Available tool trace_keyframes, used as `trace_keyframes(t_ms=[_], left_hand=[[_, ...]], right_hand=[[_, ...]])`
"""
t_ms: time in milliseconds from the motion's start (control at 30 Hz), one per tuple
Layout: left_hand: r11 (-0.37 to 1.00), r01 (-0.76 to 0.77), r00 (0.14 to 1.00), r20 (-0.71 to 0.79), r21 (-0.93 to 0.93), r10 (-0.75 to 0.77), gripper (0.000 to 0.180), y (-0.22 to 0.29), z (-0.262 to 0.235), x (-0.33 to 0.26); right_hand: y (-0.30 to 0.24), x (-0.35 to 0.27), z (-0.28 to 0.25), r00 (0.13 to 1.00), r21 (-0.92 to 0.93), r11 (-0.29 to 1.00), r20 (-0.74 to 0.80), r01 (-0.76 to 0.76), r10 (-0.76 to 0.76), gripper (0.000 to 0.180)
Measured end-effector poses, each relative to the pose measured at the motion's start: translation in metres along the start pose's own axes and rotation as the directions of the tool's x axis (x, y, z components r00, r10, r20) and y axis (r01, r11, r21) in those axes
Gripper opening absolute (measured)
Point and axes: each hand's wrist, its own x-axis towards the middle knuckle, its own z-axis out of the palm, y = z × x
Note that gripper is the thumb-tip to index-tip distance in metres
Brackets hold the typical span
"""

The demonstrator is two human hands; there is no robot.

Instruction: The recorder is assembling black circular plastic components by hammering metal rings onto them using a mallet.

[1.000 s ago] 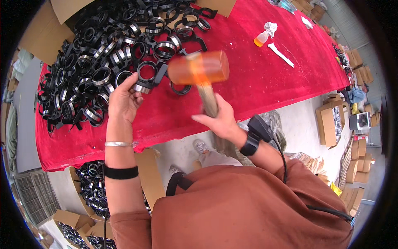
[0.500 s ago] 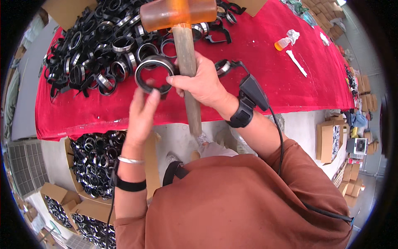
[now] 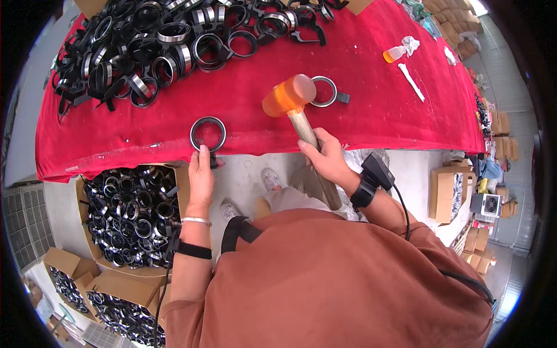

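Note:
My left hand (image 3: 201,174) pinches the near edge of a black ring clamp (image 3: 208,133) that lies flat on the red table cover (image 3: 377,116), close to its front edge. My right hand (image 3: 325,159) grips the wooden handle of a mallet with an orange head (image 3: 289,95), raised over the cover to the right of the ring. A second ring with a small tab (image 3: 324,91) lies just behind the mallet head. A heap of black and silver rings (image 3: 156,40) fills the far left of the table.
A cardboard box full of rings (image 3: 130,214) stands on the floor under my left arm, with more such boxes (image 3: 87,290) beyond. A small orange bottle (image 3: 394,54) and a white stick (image 3: 411,81) lie at the far right. Cardboard boxes (image 3: 447,194) crowd the floor on the right.
The ring has come down from in front of me onto the cover near its front edge. The mallet has swung from upright at the top to a raised position on the right.

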Motion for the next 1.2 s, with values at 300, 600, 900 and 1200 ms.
trace_keyframes(t_ms=[300,600,900,1200], left_hand=[[0.997,-0.056,0.998,-0.038,-0.061,0.054,0.040,-0.009,0.003,-0.006],[0.998,0.035,0.999,0.007,-0.061,-0.034,0.041,0.004,0.021,-0.004],[0.989,0.100,0.993,-0.049,-0.110,-0.105,0.042,0.006,0.025,0.000],[0.985,0.119,0.990,-0.063,-0.124,-0.127,0.044,0.020,0.027,-0.005]], right_hand=[[0.042,-0.056,-0.025,0.984,0.277,0.955,-0.106,-0.106,0.140,0.023],[-0.042,0.067,-0.065,0.962,0.081,0.991,-0.262,0.104,-0.079,0.028],[-0.030,-0.038,0.004,0.985,0.146,0.984,0.119,0.105,-0.123,0.040],[-0.011,-0.046,0.024,0.882,-0.249,0.854,0.251,0.456,-0.398,0.054]])
